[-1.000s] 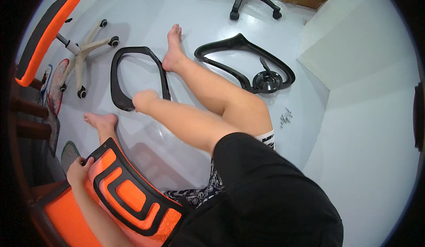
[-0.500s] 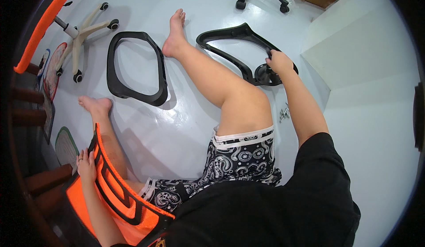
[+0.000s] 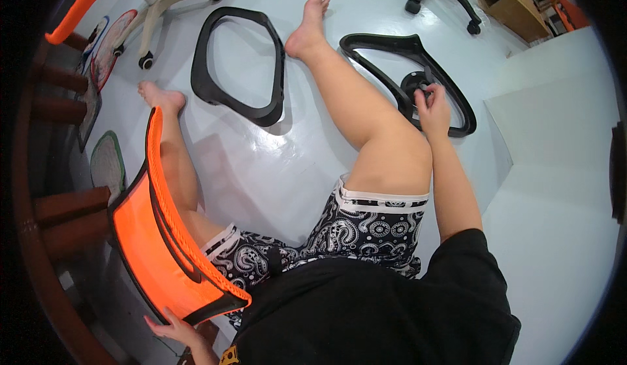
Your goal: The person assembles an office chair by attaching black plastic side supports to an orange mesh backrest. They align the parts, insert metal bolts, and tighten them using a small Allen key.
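Right now the right hand (image 3: 432, 107) is closed on a black round mechanism plate (image 3: 418, 85) lying w/ the black frame (image 3: 418, 71) on the floor. Left hand (image 3: 171, 329) props the orange mesh seat back (image 3: 160, 234) upright by its lower edge, fingers prob. curled. Parts lie separate; assembly barely begun, most joining left.
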Tool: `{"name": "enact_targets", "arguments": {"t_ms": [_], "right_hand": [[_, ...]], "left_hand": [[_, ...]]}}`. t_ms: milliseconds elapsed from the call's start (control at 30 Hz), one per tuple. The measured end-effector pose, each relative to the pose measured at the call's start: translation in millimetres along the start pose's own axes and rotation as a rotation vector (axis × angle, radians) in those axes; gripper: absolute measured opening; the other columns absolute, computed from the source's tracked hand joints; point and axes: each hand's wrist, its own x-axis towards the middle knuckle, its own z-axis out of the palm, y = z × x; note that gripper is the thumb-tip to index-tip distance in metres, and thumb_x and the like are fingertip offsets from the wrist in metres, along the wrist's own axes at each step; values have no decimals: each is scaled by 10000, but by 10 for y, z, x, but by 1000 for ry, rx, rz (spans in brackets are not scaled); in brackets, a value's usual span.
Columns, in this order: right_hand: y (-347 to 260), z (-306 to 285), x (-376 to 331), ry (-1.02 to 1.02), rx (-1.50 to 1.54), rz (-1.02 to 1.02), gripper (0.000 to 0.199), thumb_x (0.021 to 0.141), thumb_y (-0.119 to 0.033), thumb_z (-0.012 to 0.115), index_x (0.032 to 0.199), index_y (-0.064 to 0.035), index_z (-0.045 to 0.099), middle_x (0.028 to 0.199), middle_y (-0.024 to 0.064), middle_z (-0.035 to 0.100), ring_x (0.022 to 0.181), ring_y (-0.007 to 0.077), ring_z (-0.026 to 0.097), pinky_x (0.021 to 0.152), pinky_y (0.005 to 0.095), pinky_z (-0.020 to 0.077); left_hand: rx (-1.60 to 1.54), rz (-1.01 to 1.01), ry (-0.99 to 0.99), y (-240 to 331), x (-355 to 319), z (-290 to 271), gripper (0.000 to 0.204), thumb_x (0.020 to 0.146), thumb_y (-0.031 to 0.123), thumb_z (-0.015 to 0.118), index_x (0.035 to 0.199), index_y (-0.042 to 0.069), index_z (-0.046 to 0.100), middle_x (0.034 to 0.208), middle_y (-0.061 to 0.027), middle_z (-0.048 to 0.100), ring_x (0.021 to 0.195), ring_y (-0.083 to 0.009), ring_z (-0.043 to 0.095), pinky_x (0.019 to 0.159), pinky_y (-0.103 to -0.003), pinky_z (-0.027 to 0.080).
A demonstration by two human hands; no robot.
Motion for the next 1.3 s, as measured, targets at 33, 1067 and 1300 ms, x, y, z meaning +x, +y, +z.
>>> {"name": "enact_targets", "arguments": {"t_ms": [33, 1067, 1300], "right_hand": [[43, 44, -97, 0, 5, -38, 455, 859, -391, 679, 1124, -41, 563, 971, 187, 643, 938, 366, 633, 803, 453, 497], [-3229, -2423, -623, -559, 1312, -336, 382, 972, -307, 592, 1088, 55, 629, 739, 12, 568, 616, 68, 519, 560, 210, 434], [-3797, -2388, -907, -1149, 1477, -66, 418, 976, -351, 582, 1025, 63, 604, 640, -23, 466, 537, 63, 409, 508, 224, 359]], "left_hand": [[17, -273, 3, -56, -132, 10, 654, 955, 290, 632, 1462, 1, 334, 1450, -205, 393, 1306, -360, 428, 1064, -474, 385], [-1075, 836, 63, 2452, 892, -350, 873, 791, 350, 778, 1454, 26, 312, 1457, -188, 400, 1343, -305, 407, 1074, -400, 356], [-1682, 716, -568, 3005, 1462, -712, 1107, 744, 864, 484, 1426, -3, 393, 1226, -187, 609, 1133, -279, 611, 951, -387, 475]]}}
